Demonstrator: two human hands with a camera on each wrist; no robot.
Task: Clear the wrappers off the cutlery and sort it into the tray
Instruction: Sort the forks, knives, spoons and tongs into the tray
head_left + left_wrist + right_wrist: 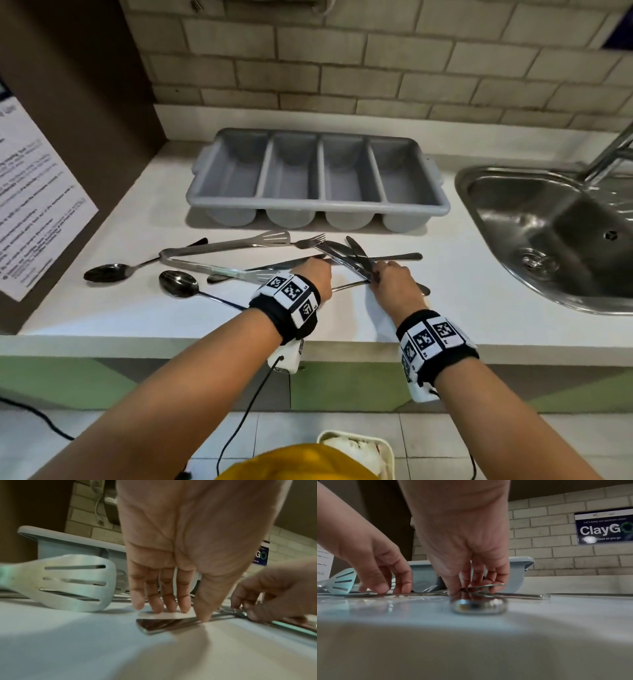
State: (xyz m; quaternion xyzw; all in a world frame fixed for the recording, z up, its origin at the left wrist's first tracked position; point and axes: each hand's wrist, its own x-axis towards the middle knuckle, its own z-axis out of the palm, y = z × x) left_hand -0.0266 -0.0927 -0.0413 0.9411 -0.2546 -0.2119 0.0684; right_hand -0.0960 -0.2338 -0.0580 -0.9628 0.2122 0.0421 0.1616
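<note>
A heap of bare metal cutlery (342, 257) lies on the white counter in front of the grey four-slot tray (318, 204), whose slots hold nothing. My left hand (323, 270) (185, 615) reaches down and pinches a flat metal cutlery piece (154, 626) between fingertips and thumb. A pale strip (166, 615) sits under those fingertips; I cannot tell if it is wrapper or reflection. Just to the right, my right hand (375, 275) (467, 588) curls its fingers round a knife (488, 586) in the heap, slightly raised. A handle end (479, 607) points at the right wrist camera.
Slotted tongs (212, 248) and two spoons (106, 272) (178, 282) lie to the left, a fork (308, 241) near the tray. A steel sink (460, 185) with a tap (609, 150) is at the right. A dark cabinet side with a notice (34, 205) stands at the left.
</note>
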